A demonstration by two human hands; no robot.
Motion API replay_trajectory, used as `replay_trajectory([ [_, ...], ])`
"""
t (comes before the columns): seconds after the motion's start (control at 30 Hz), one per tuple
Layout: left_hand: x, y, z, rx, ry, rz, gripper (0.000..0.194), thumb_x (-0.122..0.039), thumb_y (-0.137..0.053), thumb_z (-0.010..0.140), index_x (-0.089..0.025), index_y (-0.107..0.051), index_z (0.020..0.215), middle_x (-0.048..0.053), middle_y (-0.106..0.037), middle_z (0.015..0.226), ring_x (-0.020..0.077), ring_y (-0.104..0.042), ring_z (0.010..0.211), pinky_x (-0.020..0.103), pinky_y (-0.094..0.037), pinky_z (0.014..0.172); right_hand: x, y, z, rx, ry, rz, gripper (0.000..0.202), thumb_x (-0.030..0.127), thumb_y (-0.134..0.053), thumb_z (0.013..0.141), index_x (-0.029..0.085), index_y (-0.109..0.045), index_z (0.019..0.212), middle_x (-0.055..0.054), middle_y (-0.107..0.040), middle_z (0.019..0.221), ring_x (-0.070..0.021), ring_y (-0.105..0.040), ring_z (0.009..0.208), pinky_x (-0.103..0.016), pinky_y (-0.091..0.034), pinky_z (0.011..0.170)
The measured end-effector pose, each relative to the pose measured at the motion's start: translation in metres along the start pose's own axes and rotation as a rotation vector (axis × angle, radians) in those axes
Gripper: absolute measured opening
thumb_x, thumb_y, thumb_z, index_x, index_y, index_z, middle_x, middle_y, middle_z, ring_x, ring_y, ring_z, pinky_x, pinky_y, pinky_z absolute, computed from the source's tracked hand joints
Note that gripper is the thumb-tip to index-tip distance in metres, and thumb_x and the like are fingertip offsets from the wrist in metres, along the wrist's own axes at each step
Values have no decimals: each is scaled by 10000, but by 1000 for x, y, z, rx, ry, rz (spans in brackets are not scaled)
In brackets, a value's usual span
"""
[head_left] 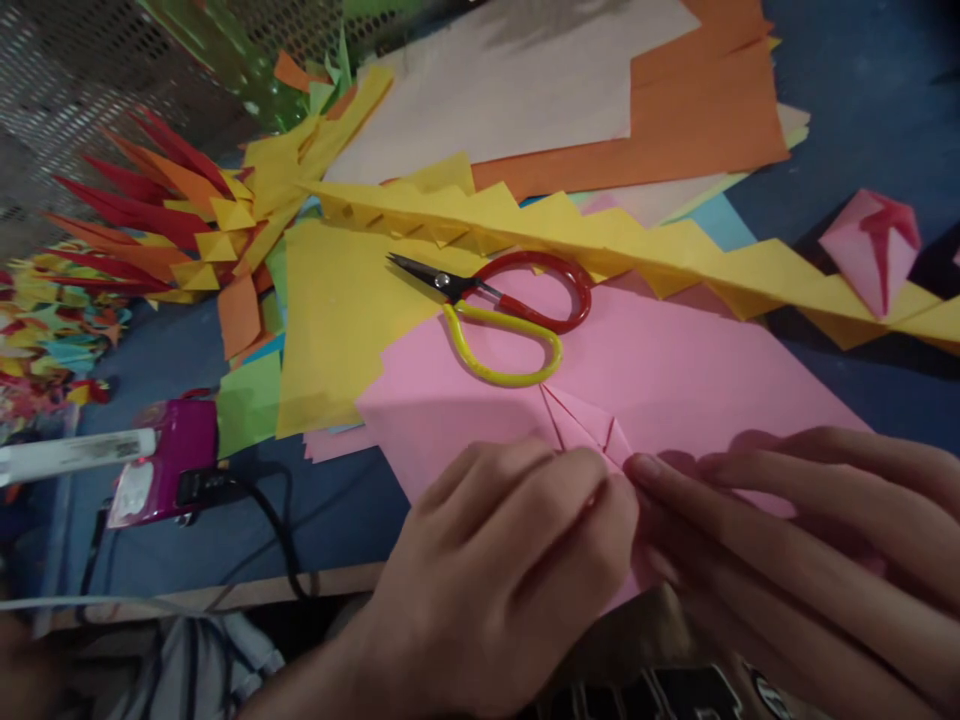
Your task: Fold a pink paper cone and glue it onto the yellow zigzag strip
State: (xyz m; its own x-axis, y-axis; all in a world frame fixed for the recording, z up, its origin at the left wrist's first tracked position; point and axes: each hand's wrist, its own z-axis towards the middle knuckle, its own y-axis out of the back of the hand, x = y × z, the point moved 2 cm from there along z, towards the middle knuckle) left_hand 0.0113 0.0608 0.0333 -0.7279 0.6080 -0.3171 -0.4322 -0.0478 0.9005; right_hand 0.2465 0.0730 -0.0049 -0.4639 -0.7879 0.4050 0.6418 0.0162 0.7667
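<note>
A small folded piece of pink paper (581, 420) with creased triangular flaps sits between my hands, low over larger pink sheets (697, 375). My left hand (517, 560) is closed, its curled fingers gripping the near edge of the folded piece. From the right, my right hand (810, 550) presses its fingertips together on the same piece; its other fingers stretch out loosely. My fingers hide the lower part of the fold. Just beyond lie scissors (454, 290) with one red and one yellow handle, blades apart, pointing left.
A long yellow zigzag paper strip (540, 222) crosses behind the scissors. Spiky red and orange folded paper (150, 200) stands left. White and orange sheets (720, 120) lie at the back. A pink-red folded piece (874, 250) rests right. A purple device (169, 450) with cables is at left.
</note>
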Motion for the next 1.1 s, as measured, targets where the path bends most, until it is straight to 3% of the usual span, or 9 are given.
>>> replay_trajectory([
  [0.13,-9,-4,-22,16,-41,154,407,-233,-745,1074,-127,-712,1465,20,-768,1476,237,-666,1350,392,-570,1075,-3,1,-5,33,39,-15,307,124,-685,1053,196,-772,1339,7,-692,1553,-322,-655,1351,-614,-475,1124],
  [0.23,-11,-7,-27,-23,-46,206,400,-250,-737,1072,-143,-725,1458,6,-786,1450,231,-693,1310,408,-570,1028,-7,3,-7,60,64,-24,318,117,-718,1032,194,-771,1336,12,-698,1545,-321,-661,1344,-604,-500,1096],
  [0.33,-10,-10,-26,-71,-60,221,374,-222,-749,1050,-139,-746,1414,21,-807,1407,231,-708,1268,410,-562,1010,-7,4,-2,65,82,-46,325,94,-779,983,187,-786,1294,-2,-704,1535,-323,-675,1328,-586,-518,1073],
  [0.5,-9,-14,-23,-123,-63,224,316,-202,-728,1059,-143,-758,1368,33,-818,1383,221,-721,1247,393,-567,1029,-7,7,8,-31,48,6,246,83,-778,971,167,-790,1202,-25,-827,1279,-249,-741,1156,-498,-557,1005],
  [0.67,-9,-15,-22,-119,-62,256,324,-172,-686,1073,-151,-761,1388,13,-826,1364,218,-721,1204,390,-537,1026,-9,8,8,24,85,-18,298,69,-755,966,141,-774,1254,-87,-803,1333,-288,-721,1216,-535,-539,1024],
  [0.8,-8,-15,-22,-111,-73,266,348,-173,-688,1072,-146,-748,1413,11,-814,1386,226,-705,1207,405,-521,1032,-8,8,9,35,78,-35,333,92,-750,974,158,-768,1300,-73,-801,1329,-279,-721,1207,-508,-540,1015],
  [0.97,-9,-15,-22,-82,-37,254,341,-176,-695,1061,-220,-759,1393,22,-804,1359,247,-678,1233,422,-509,1065,-8,9,14,14,-15,16,374,31,-698,962,166,-750,1306,-69,-805,1312,-267,-740,1194,-474,-594,987],
  [1.1,-10,-15,-21,-69,-49,257,354,-159,-658,1075,-221,-743,1413,36,-794,1355,243,-653,1248,424,-491,1082,-8,11,14,52,6,-46,421,-21,-672,939,181,-749,1301,-55,-800,1342,-287,-739,1197,-507,-598,989],
])
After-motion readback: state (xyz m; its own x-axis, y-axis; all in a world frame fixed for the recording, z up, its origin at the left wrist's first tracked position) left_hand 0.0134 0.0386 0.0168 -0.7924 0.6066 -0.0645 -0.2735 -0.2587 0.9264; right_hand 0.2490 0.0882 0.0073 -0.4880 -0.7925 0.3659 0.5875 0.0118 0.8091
